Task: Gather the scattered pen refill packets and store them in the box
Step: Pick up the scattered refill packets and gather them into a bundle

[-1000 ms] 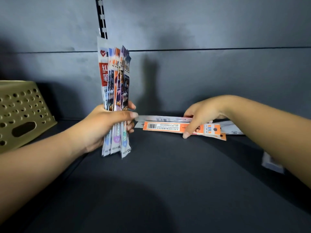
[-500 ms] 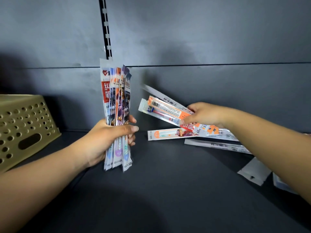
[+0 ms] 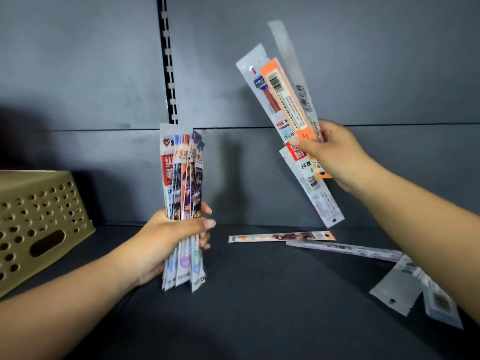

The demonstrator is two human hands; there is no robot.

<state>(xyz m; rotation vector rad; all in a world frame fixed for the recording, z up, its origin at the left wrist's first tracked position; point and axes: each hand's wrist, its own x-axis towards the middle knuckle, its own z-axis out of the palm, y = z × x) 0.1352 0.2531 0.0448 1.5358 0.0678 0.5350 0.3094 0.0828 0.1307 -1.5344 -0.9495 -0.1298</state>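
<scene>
both hands raised | left hand point(image 3: 166, 240) grips upright bundle point(image 3: 181, 193) | right hand point(image 3: 330, 154) fans packets point(image 3: 283, 100)

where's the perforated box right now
In the head view the beige perforated box sits at the far left of the dark shelf, left of the left hand gripping the upright bundle of packets.

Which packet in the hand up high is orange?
The orange packet with the barcode, the middle one of the fan that the right hand holds. The packets on either side of it are clear and whitish.
</scene>
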